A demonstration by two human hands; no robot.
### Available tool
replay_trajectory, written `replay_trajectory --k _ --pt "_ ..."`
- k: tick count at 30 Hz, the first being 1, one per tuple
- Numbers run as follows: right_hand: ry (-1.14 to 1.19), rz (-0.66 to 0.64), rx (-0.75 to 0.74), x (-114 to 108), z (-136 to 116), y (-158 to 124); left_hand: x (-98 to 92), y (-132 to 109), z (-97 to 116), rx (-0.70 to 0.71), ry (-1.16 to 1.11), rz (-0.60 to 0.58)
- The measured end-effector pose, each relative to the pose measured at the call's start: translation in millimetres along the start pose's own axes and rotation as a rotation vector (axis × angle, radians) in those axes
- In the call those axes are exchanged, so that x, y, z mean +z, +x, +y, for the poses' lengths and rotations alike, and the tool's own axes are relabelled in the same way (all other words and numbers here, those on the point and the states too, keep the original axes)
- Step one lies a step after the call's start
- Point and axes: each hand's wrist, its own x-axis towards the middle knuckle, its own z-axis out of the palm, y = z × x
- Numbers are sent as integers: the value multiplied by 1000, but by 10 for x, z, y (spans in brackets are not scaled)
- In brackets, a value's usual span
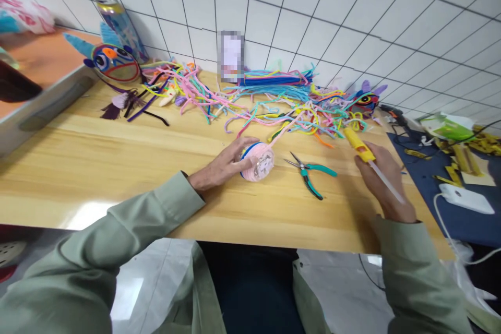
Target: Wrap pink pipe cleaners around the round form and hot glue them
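My left hand point(223, 167) rests on the wooden table point(117, 167) with its fingers closed around a small round piece point(258, 160) wrapped in pink and blue pipe cleaner; a pink strand runs up from it. My right hand point(385, 182) grips a yellow glue gun point(358, 144) with a white glue stick point(385, 180) sticking out of its back. The gun's nozzle points toward the pile of pipe cleaners. Green-handled pliers point(311, 173) lie on the table between my hands.
A tangle of coloured pipe cleaners point(250, 96) spreads along the back by the tiled wall. A pipe-cleaner mask point(113, 62) and a can point(119, 23) stand at back left. At right, a dark mat point(450, 203) holds a white adapter point(467, 198) and yellow scraps.
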Motion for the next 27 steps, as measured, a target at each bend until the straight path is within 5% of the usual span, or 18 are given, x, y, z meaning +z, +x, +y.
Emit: replay_trajectory --k 2,5,8,27 --pt "57 2 13 4 -545 44 -3 12 -7 -32 -42 47" --pt "242 -97 -169 56 -1260 104 -5 38 -40 -72 -138 89" --pt "365 -157 -319 166 -1599 154 -2 55 -72 -78 -192 104" --pt "385 -264 -350 479 -1466 84 20 4 18 -55 -70 52"
